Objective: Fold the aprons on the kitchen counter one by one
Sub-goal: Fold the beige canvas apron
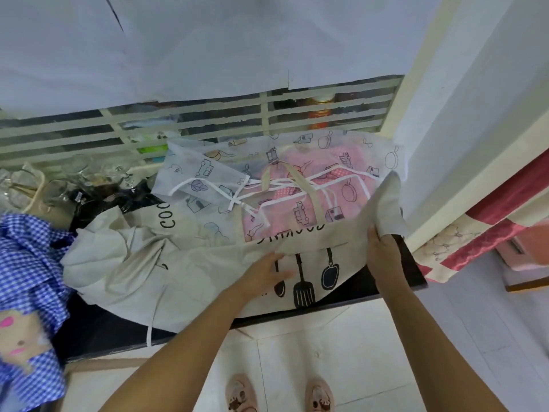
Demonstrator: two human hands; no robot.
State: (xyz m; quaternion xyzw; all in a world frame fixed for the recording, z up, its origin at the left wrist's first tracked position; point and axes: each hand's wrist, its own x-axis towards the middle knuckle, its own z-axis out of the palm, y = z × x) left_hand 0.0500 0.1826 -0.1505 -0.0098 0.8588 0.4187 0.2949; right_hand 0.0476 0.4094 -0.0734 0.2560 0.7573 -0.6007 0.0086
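— Where's the apron being folded?
— On the black kitchen counter [98,328]. The beige cloth apron with black utensil prints [133,263] is spread across it. Its far edge meets a sheer white cartoon-print apron [208,171], and a blue gingham apron [26,263] is heaped at the left.
— And the hands?
— The right hand [383,251] pinches the beige apron's lifted right corner. The left hand [264,275], blurred, lies flat on its middle with the fingers straight.

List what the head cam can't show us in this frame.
All head view.
1. Beige apron lettering: partly covered by its own fold and the printed apron.
2. Pink apron: mostly under the printed apron.
3. Blue checked apron: cut by the left edge.
4. Left hand: fingertips motion-blurred.
5. Jar: behind window bars.
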